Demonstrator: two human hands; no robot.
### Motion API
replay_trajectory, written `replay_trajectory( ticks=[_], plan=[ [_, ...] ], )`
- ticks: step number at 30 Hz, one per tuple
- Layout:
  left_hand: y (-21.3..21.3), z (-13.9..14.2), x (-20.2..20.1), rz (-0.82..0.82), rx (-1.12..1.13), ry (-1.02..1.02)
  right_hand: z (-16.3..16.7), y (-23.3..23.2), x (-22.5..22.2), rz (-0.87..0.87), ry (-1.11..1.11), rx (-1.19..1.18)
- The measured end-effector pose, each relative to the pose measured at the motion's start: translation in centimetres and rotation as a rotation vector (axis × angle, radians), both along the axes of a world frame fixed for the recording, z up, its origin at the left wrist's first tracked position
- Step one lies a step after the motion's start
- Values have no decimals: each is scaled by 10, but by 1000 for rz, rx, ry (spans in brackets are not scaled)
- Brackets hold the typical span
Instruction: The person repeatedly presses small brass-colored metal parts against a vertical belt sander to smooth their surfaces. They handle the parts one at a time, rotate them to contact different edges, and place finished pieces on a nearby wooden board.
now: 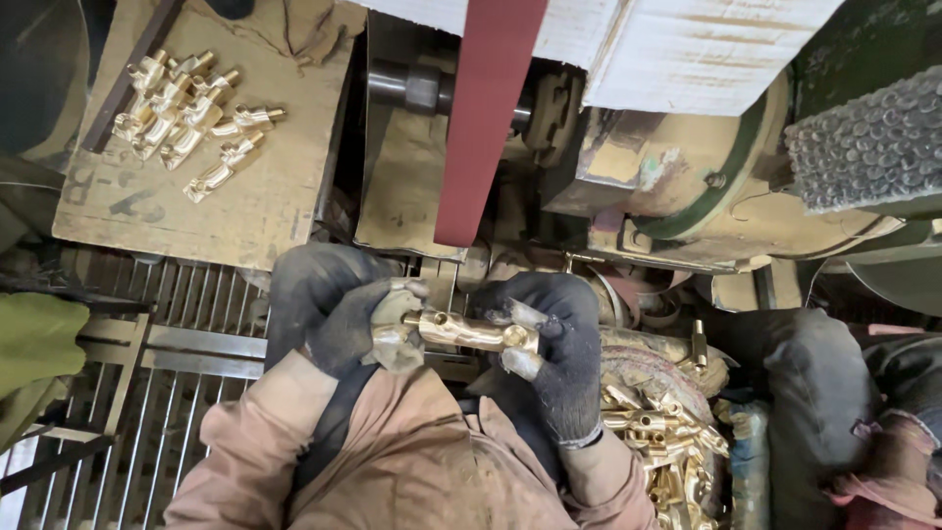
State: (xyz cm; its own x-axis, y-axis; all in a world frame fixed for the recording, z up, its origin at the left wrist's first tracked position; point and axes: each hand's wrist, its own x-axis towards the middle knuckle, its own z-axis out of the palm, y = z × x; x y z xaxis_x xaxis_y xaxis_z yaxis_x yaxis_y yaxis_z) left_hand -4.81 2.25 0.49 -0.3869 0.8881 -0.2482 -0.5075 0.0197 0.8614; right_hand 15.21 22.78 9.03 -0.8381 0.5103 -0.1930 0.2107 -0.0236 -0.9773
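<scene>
Plainly, the brass fitting point(469, 331) sits crosswise between both gloved hands, just below the lower end of the red belt point(483, 128). The left hand point(339, 309) has its grip closed on one end through a wad of cloth point(394, 329); the right hand point(554, 339) has its grip closed on the other end, fingertips wrapped in pale tape. The piece looks like solid cast metal: stiff, dense for its bulk, smooth and shiny, so probably slick on bare gloves, which the cloth and tape would counter. It should not bend or break. Its two ends look like the natural places to hold, leaving the middle barrel and its small hole free.

More fittings lie in a finished-looking cluster point(191, 113) on the board point(245, 186) at upper left, and a heap point(662, 442) fills a sack at the right.

Both ends of the held fitting are buried in glove and cloth, so its full shape cannot be made out. What the belt's top runs over is cut off, and the machine body behind it is dusty and hard to read.
</scene>
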Motion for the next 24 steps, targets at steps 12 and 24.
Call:
replay_trajectory(
  ticks=[12, 24],
  plan=[
    [12, -13, 13, -44, 69, 8, 5, 9, -13, 54, 130, 350],
    [71, -76, -23, -46, -129, 258, -51, 58, -114, 44, 139, -8]
  ],
)
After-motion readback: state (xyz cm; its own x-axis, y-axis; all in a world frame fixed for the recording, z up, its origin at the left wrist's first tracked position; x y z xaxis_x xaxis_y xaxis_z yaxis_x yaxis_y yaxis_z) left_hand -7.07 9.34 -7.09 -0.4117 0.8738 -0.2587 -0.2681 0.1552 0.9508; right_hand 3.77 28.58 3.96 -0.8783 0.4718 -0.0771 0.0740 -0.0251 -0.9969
